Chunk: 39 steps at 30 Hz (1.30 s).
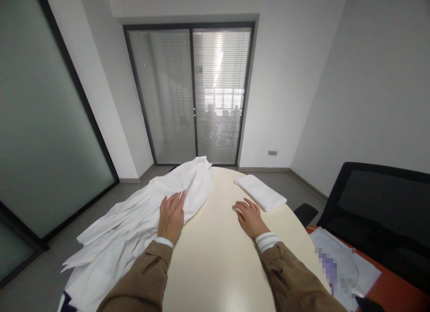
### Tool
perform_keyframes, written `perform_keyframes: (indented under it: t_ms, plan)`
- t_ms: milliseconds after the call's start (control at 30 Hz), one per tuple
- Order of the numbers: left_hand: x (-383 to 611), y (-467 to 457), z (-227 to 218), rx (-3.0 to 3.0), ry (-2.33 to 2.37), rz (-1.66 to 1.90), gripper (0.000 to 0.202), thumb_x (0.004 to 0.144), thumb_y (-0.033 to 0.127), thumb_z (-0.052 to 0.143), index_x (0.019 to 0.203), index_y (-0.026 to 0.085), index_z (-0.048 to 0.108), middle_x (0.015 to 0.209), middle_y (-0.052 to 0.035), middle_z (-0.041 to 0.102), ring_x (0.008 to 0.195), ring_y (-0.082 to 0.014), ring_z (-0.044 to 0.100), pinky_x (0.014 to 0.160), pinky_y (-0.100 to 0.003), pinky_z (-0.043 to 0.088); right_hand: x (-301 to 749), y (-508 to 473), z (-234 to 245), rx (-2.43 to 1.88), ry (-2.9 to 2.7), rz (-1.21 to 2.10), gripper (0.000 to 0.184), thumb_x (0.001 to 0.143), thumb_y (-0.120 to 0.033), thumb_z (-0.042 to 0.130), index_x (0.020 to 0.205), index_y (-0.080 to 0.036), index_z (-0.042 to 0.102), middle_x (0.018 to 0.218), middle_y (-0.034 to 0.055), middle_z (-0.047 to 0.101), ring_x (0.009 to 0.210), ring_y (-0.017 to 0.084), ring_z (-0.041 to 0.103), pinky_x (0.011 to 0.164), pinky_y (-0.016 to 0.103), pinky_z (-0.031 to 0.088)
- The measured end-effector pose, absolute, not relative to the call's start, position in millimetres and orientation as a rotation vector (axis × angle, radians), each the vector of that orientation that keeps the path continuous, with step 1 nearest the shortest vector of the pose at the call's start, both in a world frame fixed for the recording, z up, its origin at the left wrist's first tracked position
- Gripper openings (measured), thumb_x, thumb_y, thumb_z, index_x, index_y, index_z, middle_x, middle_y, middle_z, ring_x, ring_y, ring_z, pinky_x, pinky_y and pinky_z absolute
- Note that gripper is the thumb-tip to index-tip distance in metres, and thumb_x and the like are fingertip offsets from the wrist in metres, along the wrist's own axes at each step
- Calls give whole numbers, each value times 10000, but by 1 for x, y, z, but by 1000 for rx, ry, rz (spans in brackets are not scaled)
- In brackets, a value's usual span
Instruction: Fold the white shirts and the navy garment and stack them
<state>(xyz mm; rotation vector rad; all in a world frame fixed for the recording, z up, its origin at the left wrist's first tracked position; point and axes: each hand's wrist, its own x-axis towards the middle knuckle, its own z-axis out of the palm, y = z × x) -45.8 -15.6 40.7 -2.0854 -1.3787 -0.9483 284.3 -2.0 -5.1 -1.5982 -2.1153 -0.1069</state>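
My left hand (172,215) lies on a loose pile of white cloth (124,227), its fingers stretched out over the fabric. The pile spreads along the left side of the round cream table (218,254) and hangs past its edge. My right hand (250,217) is over the tabletop with fingers apart and slightly bent, holding nothing. Just beyond it, a flat folded white cloth (261,192) sits near the right rim of the table, apart from my fingers.
At the right stands a black mesh chair (379,218) with an orange seat (396,287). Papers and a blurred-out package (336,262) lie on that seat. A glass partition (50,115) rises at the left; a window with blinds (191,97) is ahead.
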Motion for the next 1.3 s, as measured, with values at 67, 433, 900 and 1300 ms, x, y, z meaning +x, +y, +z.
perform_keyframes:
  t_ms: [67, 433, 900, 1300]
  plan:
    - [-37, -21, 43, -2175, -1188, -1020, 591, 879, 33, 420, 1458, 156, 406, 1245, -138, 613, 1204, -269, 515, 1098, -519, 340, 284, -2, -5, -1589, -2124, -100, 424, 845, -106, 472, 1189, -304, 625, 1331, 20, 594, 1367, 292, 353, 1074, 509, 277]
    - [29, -78, 60, -2652, -316, -992, 380, 975, 134, 447, 1349, 117, 512, 1087, -113, 692, 1068, -202, 600, 918, -356, 546, 260, -16, 17, -1196, -2180, 194, 722, 860, -206, 537, 1522, -240, 252, 1210, 88, 646, 1103, 228, 578, 1007, 420, 392]
    - [-3, -40, 32, -2193, -1850, -632, 647, 846, 199, 604, 1465, 231, 417, 1338, -166, 573, 1221, -338, 536, 1044, -491, 361, 226, -42, 43, -1011, -2141, 250, 264, 1014, -311, 305, 1051, -206, 544, 1060, 118, 627, 1010, 228, 580, 897, 374, 471]
    - [7, -42, 43, -2510, -2006, -1782, 397, 862, 134, 488, 1236, 152, 619, 1211, -129, 682, 1116, -274, 628, 1003, -427, 444, 230, -29, 7, -1294, -1999, 484, 958, 903, -438, 540, 1545, -198, -130, 1606, 179, 146, 1475, 291, 189, 1184, 518, 206]
